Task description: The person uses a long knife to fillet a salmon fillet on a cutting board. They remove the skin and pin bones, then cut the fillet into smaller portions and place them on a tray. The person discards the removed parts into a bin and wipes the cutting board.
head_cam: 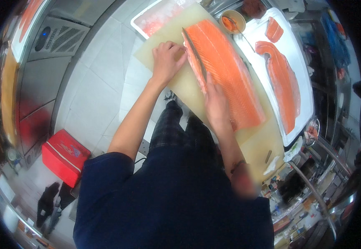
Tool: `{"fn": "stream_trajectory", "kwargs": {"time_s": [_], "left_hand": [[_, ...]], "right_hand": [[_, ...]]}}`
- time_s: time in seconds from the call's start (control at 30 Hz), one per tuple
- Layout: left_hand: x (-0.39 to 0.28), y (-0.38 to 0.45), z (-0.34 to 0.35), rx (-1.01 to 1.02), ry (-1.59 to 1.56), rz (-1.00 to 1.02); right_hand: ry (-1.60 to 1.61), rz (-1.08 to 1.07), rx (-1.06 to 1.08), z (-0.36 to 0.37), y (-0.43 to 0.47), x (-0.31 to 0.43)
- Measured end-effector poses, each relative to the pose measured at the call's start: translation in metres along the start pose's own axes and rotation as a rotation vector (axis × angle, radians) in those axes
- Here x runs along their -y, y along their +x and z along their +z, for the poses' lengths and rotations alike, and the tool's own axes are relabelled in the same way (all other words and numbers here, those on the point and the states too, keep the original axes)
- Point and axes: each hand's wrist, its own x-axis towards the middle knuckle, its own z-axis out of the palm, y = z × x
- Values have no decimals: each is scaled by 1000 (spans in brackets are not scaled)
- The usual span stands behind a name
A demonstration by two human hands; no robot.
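Observation:
A large orange salmon fillet (227, 71) lies flesh side up across a pale cutting board (180, 81) in front of me. My right hand (216, 101) grips a knife at its handle end, the handle itself mostly hidden by my fingers. The narrow dark knife blade (196, 56) runs along the fillet's left edge, pointing away from me. Beyond the blade, a thin pale-edged strip of salmon (193, 63) shows on the left. My left hand (168, 59) has its curled fingers and thumb at this edge, near the blade's far part, and appears to pinch it.
Right of the board, a white tray (300, 62) holds a long salmon piece (281, 84) and a smaller one (274, 29). A tan bowl (242, 21) contains orange pieces and a utensil. Tweezers-like metal (268, 156) lies near white paper (271, 165). A red box (65, 158) stands left.

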Motion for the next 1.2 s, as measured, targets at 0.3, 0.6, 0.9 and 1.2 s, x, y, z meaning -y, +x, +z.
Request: {"fn": "stream_trajectory", "kwargs": {"time_s": [0.3,0.6,0.9,1.2], "left_hand": [[-1,1,1,-12,3,4],[0,0,3,-26,52,-1],[0,0,5,-36,32,-18],[-25,23,-1,159,152,-276]], "right_hand": [[-99,-4,9,11,6,9],[-98,-94,-63,32,11,1],[-78,-94,-1,25,-45,-33],[-72,-123,28,-18,-95,-51]]}}
